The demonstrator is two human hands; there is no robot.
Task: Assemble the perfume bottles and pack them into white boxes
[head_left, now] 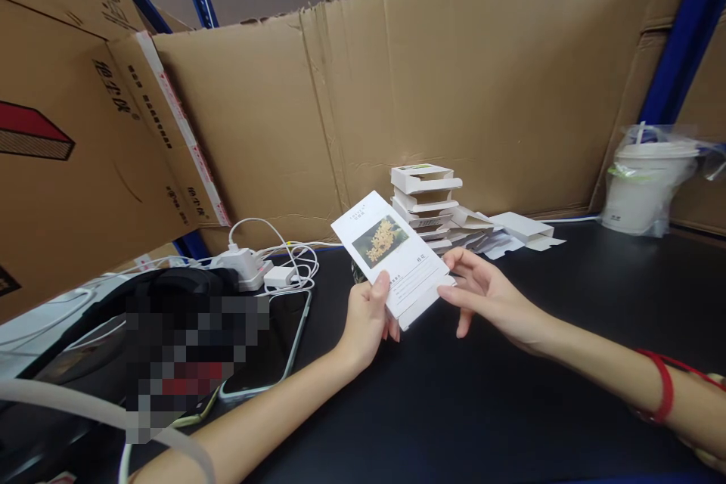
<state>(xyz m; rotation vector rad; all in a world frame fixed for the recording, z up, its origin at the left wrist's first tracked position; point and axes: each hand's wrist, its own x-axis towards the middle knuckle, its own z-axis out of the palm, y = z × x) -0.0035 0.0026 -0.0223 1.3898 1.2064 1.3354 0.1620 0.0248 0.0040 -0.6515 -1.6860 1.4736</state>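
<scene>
A flat white box (391, 257) printed with a picture of yellow flowers is tilted above the black table (488, 401). My left hand (366, 318) grips its lower left edge, thumb on the printed face and fingers underneath. At its lower right corner is my right hand (482, 291), fingers apart, with the fingertips at the box's edge. A flap shows at the box's lower end. Behind it stands a stack of white boxes (425, 181) with open ends.
More white cartons (522, 227) lie right of the stack. A bagged white cup (640, 185) stands far right. Chargers (243, 265) with cables, a phone (272, 340) and a black strap-like object are left. Cardboard walls (482, 91) enclose the back and left.
</scene>
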